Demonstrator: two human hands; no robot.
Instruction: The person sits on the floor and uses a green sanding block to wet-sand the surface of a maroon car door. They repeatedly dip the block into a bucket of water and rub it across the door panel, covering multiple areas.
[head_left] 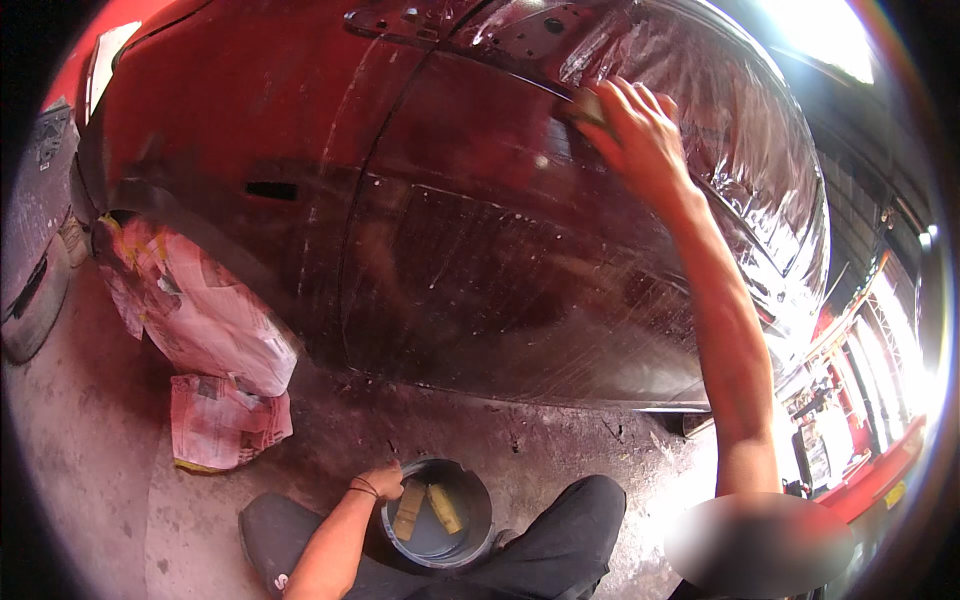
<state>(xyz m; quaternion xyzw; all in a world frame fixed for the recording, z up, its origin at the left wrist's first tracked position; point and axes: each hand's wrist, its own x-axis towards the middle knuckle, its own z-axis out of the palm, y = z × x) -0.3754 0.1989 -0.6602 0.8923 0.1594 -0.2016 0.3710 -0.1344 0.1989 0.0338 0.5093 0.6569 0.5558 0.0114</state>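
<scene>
My right hand (640,135) is raised to the upper part of a dark red car door (520,220). Its fingers bend over a small greenish-brown sanding block (592,108), pressed on the panel near the window edge; the hand hides part of the block. Low down between my knees stands a round dark bucket (487,500). My left hand (383,482), with a thin band at its wrist, is closed on the bucket's left rim. Inside lie two yellowish blocks, a left block (408,510) and a right block (444,508), in what looks like water.
Clear plastic sheeting (740,130) covers the car's window area. Paper masking (215,320) wraps the wheel at the left. A tyre (38,310) lies at the far left. My knees flank the bucket on the stained concrete floor (110,430).
</scene>
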